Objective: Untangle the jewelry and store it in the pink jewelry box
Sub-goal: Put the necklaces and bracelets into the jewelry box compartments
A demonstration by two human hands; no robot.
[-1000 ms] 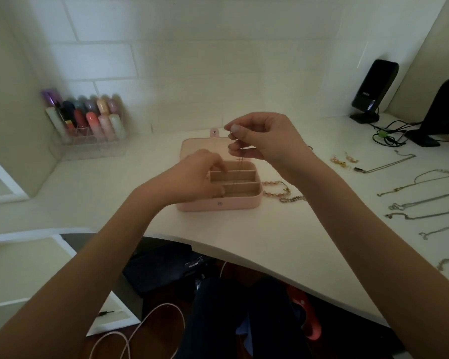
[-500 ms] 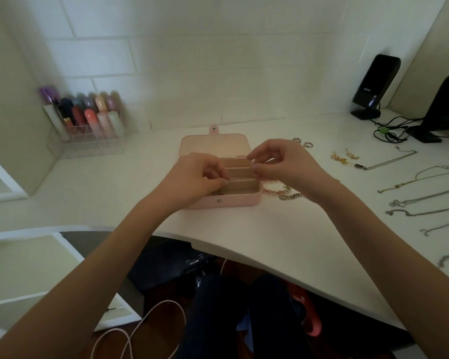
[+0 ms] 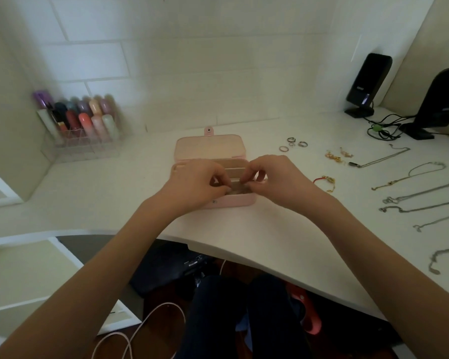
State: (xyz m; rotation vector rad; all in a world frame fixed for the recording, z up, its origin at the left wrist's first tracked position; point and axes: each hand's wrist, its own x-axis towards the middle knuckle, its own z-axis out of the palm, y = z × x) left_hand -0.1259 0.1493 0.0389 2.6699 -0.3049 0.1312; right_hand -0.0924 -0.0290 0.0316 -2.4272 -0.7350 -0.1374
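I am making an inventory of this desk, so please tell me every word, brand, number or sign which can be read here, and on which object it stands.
No text can be read for certain.
Black speaker: a small pale logo on its front, too blurred to read.
Dark device under the desk: a white label, too small to read.
Pink jewelry box: no writing visible.
Tubes in the clear organizer: blurred, no legible labels.

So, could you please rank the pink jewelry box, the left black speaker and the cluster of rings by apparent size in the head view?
1. pink jewelry box
2. left black speaker, though it stands farther back, so its true size is unsure
3. cluster of rings
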